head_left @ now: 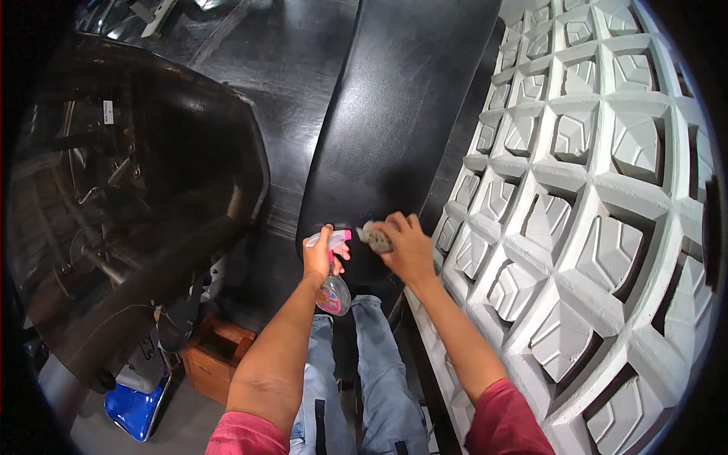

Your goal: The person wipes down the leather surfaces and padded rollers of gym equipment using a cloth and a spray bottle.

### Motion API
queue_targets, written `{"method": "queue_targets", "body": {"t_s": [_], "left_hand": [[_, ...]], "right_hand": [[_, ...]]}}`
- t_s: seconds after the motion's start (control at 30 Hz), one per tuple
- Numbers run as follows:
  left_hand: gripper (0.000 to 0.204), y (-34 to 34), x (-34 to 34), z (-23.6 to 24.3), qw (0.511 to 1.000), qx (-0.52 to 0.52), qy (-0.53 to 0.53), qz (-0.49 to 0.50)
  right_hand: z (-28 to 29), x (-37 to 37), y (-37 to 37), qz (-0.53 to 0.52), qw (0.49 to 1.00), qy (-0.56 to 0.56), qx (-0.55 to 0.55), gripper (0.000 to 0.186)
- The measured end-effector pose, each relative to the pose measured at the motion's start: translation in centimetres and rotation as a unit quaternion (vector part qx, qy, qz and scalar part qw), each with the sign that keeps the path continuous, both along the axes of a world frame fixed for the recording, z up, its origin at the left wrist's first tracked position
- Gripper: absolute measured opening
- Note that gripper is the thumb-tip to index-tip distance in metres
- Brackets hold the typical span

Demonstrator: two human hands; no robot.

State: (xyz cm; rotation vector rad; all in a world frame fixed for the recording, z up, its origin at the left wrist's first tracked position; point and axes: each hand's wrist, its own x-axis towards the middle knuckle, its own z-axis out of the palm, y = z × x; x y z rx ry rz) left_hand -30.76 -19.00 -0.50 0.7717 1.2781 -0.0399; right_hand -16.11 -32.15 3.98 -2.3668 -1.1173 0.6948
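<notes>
My left hand (317, 259) is closed around the neck of a clear spray bottle (334, 296) with a pink and white trigger head and a pink label. Its nozzle points right, toward a crumpled greyish cloth (377, 238) bunched in the fingers of my right hand (410, 252). Both hands are over the near end of a long black padded bench (387, 114) with a smooth, leather-like top. From this angle I cannot tell whether the cloth touches the bench.
A white lattice wall (599, 182) with recessed faceted blocks runs close along the right. At left stands a large dark glossy panel (189, 144) with a curved edge. A wooden box (216, 356) and a blue object (136, 409) sit low at the left.
</notes>
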Motion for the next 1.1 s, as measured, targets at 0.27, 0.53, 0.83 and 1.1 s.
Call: {"method": "queue_targets", "body": {"t_s": [0.27, 0.53, 0.83, 1.1], "left_hand": [[0.055, 0.1, 0.0, 0.5, 1.000, -0.003, -0.015, 0.014], [0.057, 0.1, -0.4, 0.3, 1.000, 0.006, -0.004, -0.002], [0.054, -0.2, -0.2, 0.1, 0.999, -0.009, -0.028, 0.021], [0.055, -0.1, -0.3, 0.4, 1.000, -0.004, -0.024, 0.009]], "right_hand": [[0.2, 1.7, 3.6, -0.085, 0.992, -0.082, 0.037, 0.048], [0.4, 5.3, 4.4, 0.076, 0.994, -0.082, -0.004, 0.048], [-0.8, 1.4, 5.0, 0.222, 0.970, -0.088, 0.049, 0.054], [0.4, 5.4, 9.1, 0.017, 0.993, -0.108, 0.038, 0.044]]}}
